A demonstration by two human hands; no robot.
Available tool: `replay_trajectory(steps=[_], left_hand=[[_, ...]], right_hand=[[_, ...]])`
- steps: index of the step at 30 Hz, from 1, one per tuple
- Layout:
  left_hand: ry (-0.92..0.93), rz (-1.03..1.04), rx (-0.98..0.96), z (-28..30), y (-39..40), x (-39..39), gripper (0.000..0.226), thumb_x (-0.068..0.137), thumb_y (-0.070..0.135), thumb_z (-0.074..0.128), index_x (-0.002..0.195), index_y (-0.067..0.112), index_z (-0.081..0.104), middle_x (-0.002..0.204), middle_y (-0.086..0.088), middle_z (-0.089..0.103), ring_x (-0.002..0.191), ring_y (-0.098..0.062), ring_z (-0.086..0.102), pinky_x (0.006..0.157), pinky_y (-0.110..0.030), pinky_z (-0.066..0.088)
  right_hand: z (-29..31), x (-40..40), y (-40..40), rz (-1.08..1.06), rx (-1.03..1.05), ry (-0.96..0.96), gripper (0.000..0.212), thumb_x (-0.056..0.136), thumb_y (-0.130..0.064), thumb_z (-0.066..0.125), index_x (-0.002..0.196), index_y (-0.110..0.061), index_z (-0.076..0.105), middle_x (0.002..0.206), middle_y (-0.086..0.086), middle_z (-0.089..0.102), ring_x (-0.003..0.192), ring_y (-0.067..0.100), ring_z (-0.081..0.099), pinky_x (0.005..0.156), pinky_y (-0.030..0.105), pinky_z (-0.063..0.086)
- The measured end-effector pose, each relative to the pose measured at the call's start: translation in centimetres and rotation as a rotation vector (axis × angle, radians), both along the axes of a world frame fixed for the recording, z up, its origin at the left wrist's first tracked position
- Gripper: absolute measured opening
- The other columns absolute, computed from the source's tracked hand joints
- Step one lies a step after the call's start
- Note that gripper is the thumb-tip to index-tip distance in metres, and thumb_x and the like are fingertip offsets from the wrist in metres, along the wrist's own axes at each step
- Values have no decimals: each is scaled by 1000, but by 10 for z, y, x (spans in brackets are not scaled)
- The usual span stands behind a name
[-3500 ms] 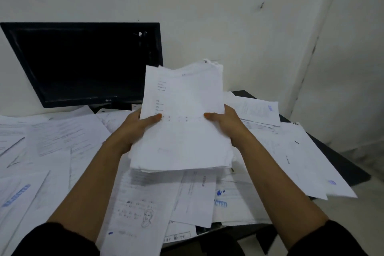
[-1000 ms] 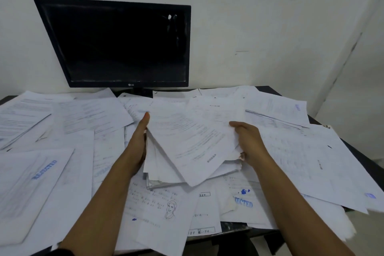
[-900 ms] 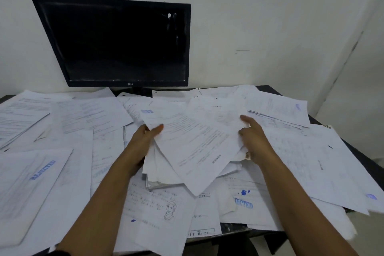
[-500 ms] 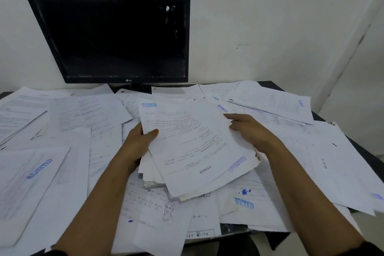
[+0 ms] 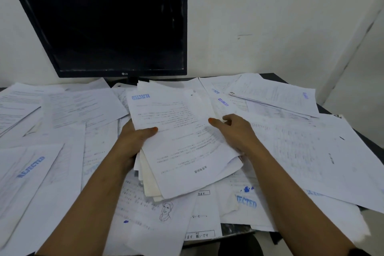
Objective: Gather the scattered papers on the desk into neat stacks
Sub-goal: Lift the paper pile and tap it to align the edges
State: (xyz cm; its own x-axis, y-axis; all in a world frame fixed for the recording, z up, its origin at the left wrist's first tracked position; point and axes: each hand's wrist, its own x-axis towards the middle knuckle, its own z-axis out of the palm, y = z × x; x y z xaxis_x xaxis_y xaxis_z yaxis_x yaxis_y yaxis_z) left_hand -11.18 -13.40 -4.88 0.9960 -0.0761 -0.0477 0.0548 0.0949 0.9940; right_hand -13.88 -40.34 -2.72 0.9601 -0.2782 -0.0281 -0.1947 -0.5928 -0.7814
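Sheaf of papers (image 5: 182, 141) squared up since earlier | left hand (image 5: 133, 141), right hand (image 5: 236, 131) both gripping its side edges | counter (image 5: 353, 129) centre

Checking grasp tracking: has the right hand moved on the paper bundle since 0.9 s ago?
Yes. The right hand has slid toward the person along the bundle, away from the monitor. It now grips the bundle's right edge, thumb on top.

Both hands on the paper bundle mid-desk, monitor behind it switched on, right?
Not quite: the head view shows the monitor dark, not on. The rest holds: left hand and right hand both grip the bundle mid-desk.
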Motion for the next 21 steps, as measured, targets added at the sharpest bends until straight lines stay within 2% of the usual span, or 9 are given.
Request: replay_trajectory(steps=[3,5,8,10,12,14,16,19,21], left_hand=[[-30,17,-38,1,-1,4,47,86,3,68,131,12,59,122,-4,67,102,-21,68,80,-30,58],[-42,4,-55,3,1,7,53,81,5,73,131,10,58,122,-4,67,100,-20,69,74,-26,58],[-4,-53,-118,7,4,7,62,73,18,73,133,11,57,127,-7,65,114,-29,63,94,-42,53],[33,-94,-134,7,1,5,62,75,18,76,133,12,57,128,-8,65,116,-30,62,98,-46,49],[32,-96,-82,6,-6,1,51,83,17,74,131,14,59,124,-4,68,109,-24,67,87,-37,57],[48,-121,-37,8,-15,-3,39,90,22,66,128,18,61,119,2,70,105,-19,69,79,-29,58],[92,-138,-47,11,-18,-7,35,93,27,62,127,20,61,118,3,71,106,-18,69,84,-30,57],[151,-90,-177,12,-16,-6,37,97,25,56,133,16,57,123,-3,68,113,-23,65,101,-41,48],[141,-59,-200,10,-13,-4,39,98,24,55,136,15,54,127,-5,66,115,-24,64,103,-43,46]], right_hand=[[2,1,-7,70,126,16,64,82,-58,65,133,-21,54,127,-2,57,109,14,54,88,27,42],[6,0,-10,59,266,-10,62,83,-52,68,134,-21,52,120,-1,59,101,14,57,79,25,44],[12,0,-13,127,529,80,51,85,-46,68,124,-13,62,111,3,71,97,22,69,86,37,55],[17,-2,-15,223,658,148,37,89,-38,65,115,-12,66,102,3,75,91,22,73,78,35,58],[17,-4,-16,291,679,166,27,91,-30,63,114,-14,65,101,2,75,89,19,73,69,29,58],[13,-4,-19,326,628,165,27,92,-21,64,117,-15,63,107,1,74,92,18,72,71,28,59],[10,-4,-21,350,586,166,29,90,-14,65,119,-17,63,111,1,72,94,17,71,75,29,59],[10,-4,-26,369,609,145,37,89,-10,66,125,-14,61,117,3,70,102,21,69,85,35,57],[12,-4,-30,383,666,142,39,89,-6,65,127,-11,60,118,6,70,103,25,69,86,38,57]])
